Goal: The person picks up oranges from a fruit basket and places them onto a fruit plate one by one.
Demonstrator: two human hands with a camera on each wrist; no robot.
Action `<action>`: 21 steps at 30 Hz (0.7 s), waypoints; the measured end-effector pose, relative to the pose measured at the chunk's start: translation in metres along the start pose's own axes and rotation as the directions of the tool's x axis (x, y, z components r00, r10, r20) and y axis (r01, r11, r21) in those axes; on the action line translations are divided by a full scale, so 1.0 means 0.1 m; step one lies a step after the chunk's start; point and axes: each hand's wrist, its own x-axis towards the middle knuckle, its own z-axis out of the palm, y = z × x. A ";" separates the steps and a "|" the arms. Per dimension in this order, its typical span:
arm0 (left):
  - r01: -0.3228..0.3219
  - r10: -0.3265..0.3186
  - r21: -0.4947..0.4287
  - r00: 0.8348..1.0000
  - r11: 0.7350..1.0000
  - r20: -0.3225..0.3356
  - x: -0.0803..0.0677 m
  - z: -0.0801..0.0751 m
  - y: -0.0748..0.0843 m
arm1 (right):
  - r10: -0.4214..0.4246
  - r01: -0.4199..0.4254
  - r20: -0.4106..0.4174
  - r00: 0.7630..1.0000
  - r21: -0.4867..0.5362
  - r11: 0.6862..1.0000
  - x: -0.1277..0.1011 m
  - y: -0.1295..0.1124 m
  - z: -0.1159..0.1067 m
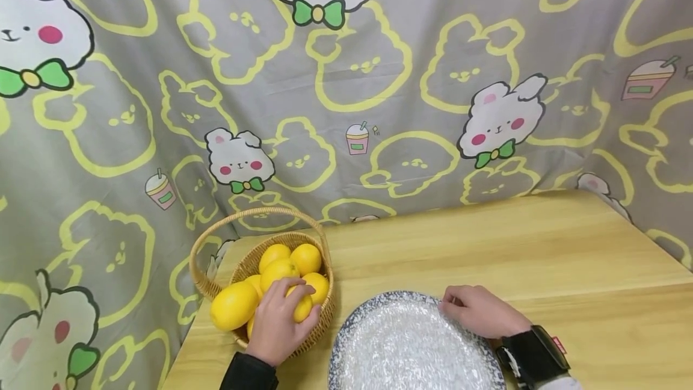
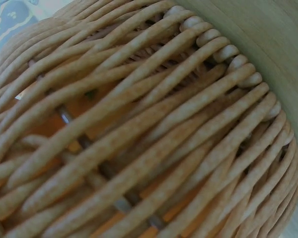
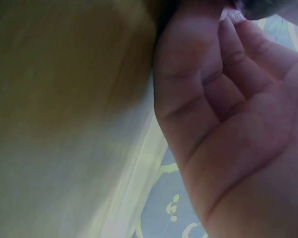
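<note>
A wicker basket point(image 1: 201, 281) with a hoop handle stands at the table's near left and holds several yellow lemons point(image 1: 306, 257). My left hand point(image 1: 284, 318) reaches into it, fingers curled round one lemon point(image 1: 302, 308). One more lemon point(image 1: 234, 305) bulges over the basket's left rim. The left wrist view shows only the basket's woven wall point(image 2: 149, 129) close up. A speckled blue-rimmed plate point(image 1: 400, 348) lies at the front centre. My right hand point(image 1: 476, 310) grips the plate's far right rim with curled fingers point(image 3: 223, 64).
The light wooden table point(image 1: 514, 245) runs back and right from the plate. A grey cartoon-rabbit cloth point(image 1: 346, 89) hangs behind and drapes down the left side, close to the basket.
</note>
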 end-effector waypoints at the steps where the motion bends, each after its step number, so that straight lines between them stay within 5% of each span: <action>1: -0.001 0.001 0.002 1.000 1.000 0.000 0.01 -0.01 0.00 | 0.002 -0.002 -0.005 1.000 -0.006 1.000 0.00 -0.01 -0.01; 14: 0.013 -0.012 -0.011 0.999 1.000 0.039 0.00 -0.02 -0.02 | -0.006 0.006 -0.009 1.000 0.020 1.000 0.01 0.02 0.03; 21: -0.068 0.068 -0.001 0.997 0.998 0.022 0.08 -0.10 -0.01 | -0.002 0.002 -0.005 1.000 0.023 1.000 0.00 0.02 0.00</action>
